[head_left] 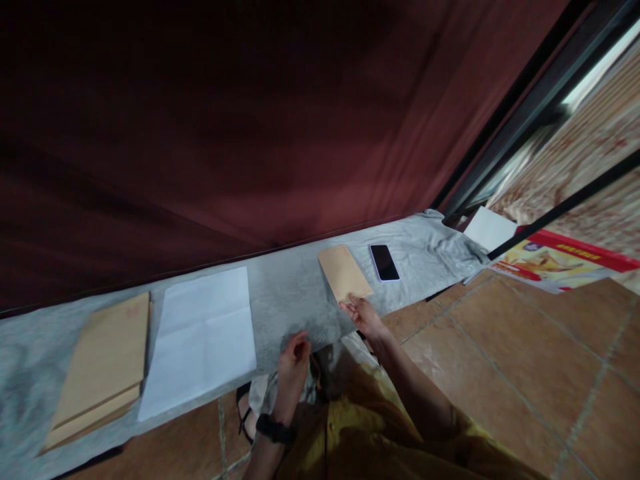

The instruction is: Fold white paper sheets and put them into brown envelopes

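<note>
"Head view: why does the right hand (365, 316) pinch the envelope (343, 270) by its near end?"

"Closest, presumably. It lies on grey cloth (284, 287) beside the phone (385, 263). The left hand (294, 360) curls; closed or not, I can't tell."

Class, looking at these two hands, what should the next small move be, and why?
Probably bring the left hand to the left edge of the small, tan, rectangular paper envelope: the right hand grips only its near end, while the left appears to hold nothing.
</note>
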`<state>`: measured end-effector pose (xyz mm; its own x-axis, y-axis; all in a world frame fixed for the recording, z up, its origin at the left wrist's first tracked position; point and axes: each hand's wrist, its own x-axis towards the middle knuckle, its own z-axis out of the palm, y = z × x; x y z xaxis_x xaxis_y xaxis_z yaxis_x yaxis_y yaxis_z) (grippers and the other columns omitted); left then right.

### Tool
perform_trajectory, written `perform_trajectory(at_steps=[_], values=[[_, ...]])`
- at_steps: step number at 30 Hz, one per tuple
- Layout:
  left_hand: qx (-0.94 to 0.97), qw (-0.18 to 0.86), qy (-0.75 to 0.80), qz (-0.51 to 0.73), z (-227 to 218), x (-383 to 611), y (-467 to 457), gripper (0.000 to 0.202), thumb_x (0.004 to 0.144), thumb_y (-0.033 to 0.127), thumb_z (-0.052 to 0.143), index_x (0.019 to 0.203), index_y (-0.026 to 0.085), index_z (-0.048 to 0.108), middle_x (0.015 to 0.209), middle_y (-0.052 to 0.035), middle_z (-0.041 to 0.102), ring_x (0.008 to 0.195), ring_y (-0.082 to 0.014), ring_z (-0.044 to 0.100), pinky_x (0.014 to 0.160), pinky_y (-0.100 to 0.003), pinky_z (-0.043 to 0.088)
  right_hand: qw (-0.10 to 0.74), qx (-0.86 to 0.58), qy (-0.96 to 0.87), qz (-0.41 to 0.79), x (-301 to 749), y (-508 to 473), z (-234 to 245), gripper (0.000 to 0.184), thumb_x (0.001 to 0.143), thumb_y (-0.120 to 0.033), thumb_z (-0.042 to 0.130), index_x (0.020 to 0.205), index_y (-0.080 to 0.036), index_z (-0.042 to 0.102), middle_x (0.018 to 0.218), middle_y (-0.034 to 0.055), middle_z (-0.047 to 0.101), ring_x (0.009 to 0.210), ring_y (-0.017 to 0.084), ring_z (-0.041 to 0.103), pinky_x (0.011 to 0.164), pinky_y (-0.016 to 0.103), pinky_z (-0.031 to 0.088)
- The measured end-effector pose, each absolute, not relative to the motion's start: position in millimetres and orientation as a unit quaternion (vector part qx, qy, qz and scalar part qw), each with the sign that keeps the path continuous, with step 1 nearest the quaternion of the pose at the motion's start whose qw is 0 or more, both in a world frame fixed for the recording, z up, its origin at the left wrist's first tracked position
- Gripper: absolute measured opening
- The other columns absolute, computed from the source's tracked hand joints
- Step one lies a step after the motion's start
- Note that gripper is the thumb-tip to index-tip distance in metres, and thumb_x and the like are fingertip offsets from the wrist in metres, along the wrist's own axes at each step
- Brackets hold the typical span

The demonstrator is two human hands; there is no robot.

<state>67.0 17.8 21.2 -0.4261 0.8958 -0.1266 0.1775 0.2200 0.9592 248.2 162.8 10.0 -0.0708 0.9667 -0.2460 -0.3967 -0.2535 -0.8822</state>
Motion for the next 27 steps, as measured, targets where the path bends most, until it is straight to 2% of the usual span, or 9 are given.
perform_trajectory(at_steps=[5,12,18,27], values=[[0.401,0.368,0.693,0.473,21.6,66.1,13.3,0.04,0.081,0.051,0.058,0.102,0.019,0.07,0.095,-0.0095,0.076,0.088,-0.0248,0.071,0.087,-0.045,0.057,0.504,-0.463,-0.271,0.676,248.1,159.6,11.3,0.036,0.07,-0.03,0.071,0.06,-0.027,0.037,0.046,-0.0099,0.042,0.047,0.013,0.054,0.081,0.041,0.063],[0.394,0.396,0.698,0.448,26.5,64.7,9.6,0.04,0.08,0.047,0.057,0.105,0.018,0.069,0.098,-0.0098,0.076,0.091,-0.0241,0.071,0.088,-0.043,0.056,0.492,-0.491,-0.248,0.675,254.8,153.3,21.8,0.021,0.067,-0.026,0.073,0.068,-0.023,0.052,0.062,-0.0019,0.062,0.065,0.018,0.066,0.078,0.036,0.06],[0.405,0.398,0.694,0.443,28.4,64.5,6.3,0.035,0.083,0.043,0.056,0.104,0.02,0.069,0.103,-0.0087,0.075,0.095,-0.0234,0.071,0.091,-0.043,0.056,0.5,-0.513,-0.221,0.662,260.5,158.8,19.9,0.021,0.068,-0.021,0.073,0.069,-0.023,0.052,0.062,-0.0019,0.061,0.064,0.018,0.066,0.076,0.037,0.061],[0.408,0.387,0.7,0.439,22.6,64.2,3.4,0.035,0.083,0.045,0.056,0.102,0.019,0.071,0.101,-0.0095,0.076,0.092,-0.0238,0.07,0.09,-0.044,0.056,0.502,-0.533,-0.218,0.645,266.8,163.9,14.1,0.029,0.069,-0.026,0.078,0.067,-0.025,0.048,0.058,-0.0041,0.058,0.064,0.019,0.066,0.076,0.037,0.062]])
